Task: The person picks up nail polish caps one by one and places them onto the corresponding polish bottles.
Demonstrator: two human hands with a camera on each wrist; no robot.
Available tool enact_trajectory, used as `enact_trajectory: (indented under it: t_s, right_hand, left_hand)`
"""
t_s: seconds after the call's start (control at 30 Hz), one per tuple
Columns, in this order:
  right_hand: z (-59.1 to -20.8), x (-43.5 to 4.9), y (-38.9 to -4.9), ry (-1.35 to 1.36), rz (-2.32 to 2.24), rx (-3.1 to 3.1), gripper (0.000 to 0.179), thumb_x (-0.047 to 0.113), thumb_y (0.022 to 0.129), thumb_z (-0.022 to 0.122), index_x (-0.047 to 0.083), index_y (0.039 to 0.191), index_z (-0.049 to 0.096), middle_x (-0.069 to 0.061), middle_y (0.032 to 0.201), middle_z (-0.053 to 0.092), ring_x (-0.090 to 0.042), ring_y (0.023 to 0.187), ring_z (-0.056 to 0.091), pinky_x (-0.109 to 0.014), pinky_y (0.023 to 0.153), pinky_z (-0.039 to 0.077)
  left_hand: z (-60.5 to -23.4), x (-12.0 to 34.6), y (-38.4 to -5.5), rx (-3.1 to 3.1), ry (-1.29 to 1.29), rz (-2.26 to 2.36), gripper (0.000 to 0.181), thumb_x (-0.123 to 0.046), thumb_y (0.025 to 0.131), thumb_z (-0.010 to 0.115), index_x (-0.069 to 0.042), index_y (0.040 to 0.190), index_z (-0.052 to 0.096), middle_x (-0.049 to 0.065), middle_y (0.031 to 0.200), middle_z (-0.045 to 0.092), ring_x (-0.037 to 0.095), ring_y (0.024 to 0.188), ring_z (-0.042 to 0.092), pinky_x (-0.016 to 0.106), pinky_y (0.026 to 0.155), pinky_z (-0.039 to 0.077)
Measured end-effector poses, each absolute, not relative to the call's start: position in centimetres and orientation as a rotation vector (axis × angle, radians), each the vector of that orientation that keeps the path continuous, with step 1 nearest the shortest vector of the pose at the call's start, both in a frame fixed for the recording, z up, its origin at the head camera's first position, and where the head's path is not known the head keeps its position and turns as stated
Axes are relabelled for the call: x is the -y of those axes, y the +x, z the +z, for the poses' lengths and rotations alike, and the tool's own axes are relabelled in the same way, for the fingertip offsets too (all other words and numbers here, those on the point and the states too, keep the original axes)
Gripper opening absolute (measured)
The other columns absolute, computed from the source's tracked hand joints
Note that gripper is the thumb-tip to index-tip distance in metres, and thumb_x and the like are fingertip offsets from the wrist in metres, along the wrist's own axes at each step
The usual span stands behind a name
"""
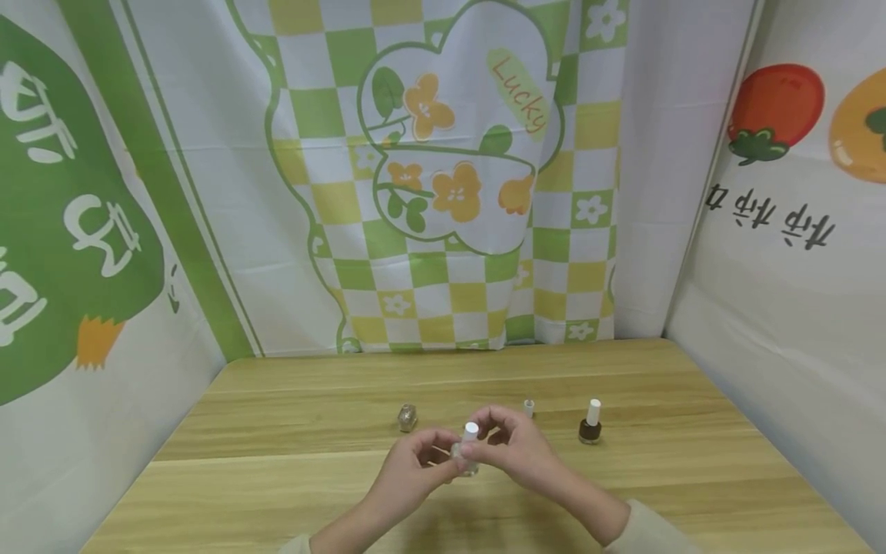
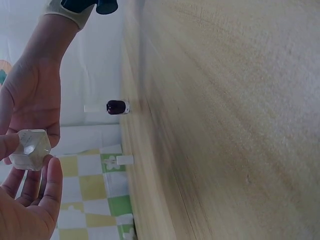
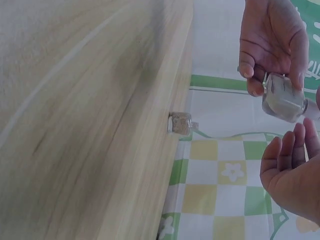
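A clear nail polish bottle (image 3: 282,97) with a pale content is held up above the table between both hands. My left hand (image 1: 408,468) grips its glass body between thumb and fingers. With thumb and fingers, my right hand (image 1: 521,452) pinches the white cap (image 1: 471,432), which sits at the top of the bottle. In the left wrist view the flat glass base (image 2: 31,150) faces the camera. A small glitter nail polish bottle (image 1: 407,418) stands without a cap behind the left hand, its bare neck visible in the right wrist view.
A loose white cap (image 1: 529,408) stands on the wooden table (image 1: 291,431) beyond the right hand. Farther right is a dark nail polish bottle (image 1: 591,431) with its white cap on. Printed cloth (image 1: 443,292) hangs behind the table and along both sides.
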State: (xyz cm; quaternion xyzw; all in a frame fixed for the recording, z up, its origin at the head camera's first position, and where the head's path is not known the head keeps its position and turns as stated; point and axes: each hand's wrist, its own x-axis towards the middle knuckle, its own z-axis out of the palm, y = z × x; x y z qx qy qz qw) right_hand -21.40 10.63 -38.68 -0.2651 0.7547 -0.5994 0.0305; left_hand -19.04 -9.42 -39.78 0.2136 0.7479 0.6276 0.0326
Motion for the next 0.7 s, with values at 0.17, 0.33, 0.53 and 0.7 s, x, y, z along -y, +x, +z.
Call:
enact_trajectory:
  t_s: [0.17, 0.33, 0.53, 0.7]
  right_hand:
    - [-38.71, -11.00, -21.61, -0.956, -1.795, -2.316, 0.019, 0.015, 0.090, 0.069, 0.006, 0.106, 0.066, -0.008, 0.097, 0.063, -0.023, 0.087, 0.057, -0.032, 0.074, 0.053]
    - [-38.73, -11.10, -21.73, -1.087, -1.772, -2.316, 0.017, 0.013, 0.093, 0.065, 0.008, 0.108, 0.068, -0.006, 0.100, 0.064, -0.019, 0.092, 0.056, -0.035, 0.080, 0.052]
    - [-38.71, -11.03, -21.87, -1.101, -1.771, -2.323, 0.016, 0.012, 0.093, 0.065, 0.007, 0.107, 0.068, -0.005, 0.102, 0.064, -0.018, 0.093, 0.056, -0.036, 0.082, 0.051]
    - [-38.77, -10.85, -21.83, -1.054, -1.779, -2.346, 0.013, 0.013, 0.091, 0.067, 0.008, 0.103, 0.068, -0.005, 0.104, 0.065, -0.019, 0.092, 0.057, -0.035, 0.082, 0.050]
  left_hand:
    - [-39.81, 9.47, -19.05, -2.290, 0.641, 1.943, 0.024, -0.013, 0.088, 0.072, -0.001, 0.107, 0.065, 0.008, 0.100, 0.065, 0.016, 0.080, 0.064, 0.026, 0.069, 0.053]
    - [-39.80, 9.52, -19.15, -2.298, 0.640, 1.926, 0.024, -0.015, 0.088, 0.072, -0.001, 0.107, 0.065, 0.007, 0.100, 0.065, 0.017, 0.081, 0.064, 0.026, 0.068, 0.053]
    - [-39.78, 9.53, -19.23, -2.318, 0.658, 1.913, 0.023, -0.017, 0.087, 0.073, -0.002, 0.105, 0.066, 0.008, 0.099, 0.065, 0.017, 0.081, 0.065, 0.026, 0.068, 0.053]
    - [-39.83, 9.50, -19.32, -2.325, 0.661, 1.914, 0.022, -0.016, 0.087, 0.073, -0.004, 0.103, 0.066, 0.008, 0.100, 0.065, 0.018, 0.081, 0.065, 0.027, 0.068, 0.053]
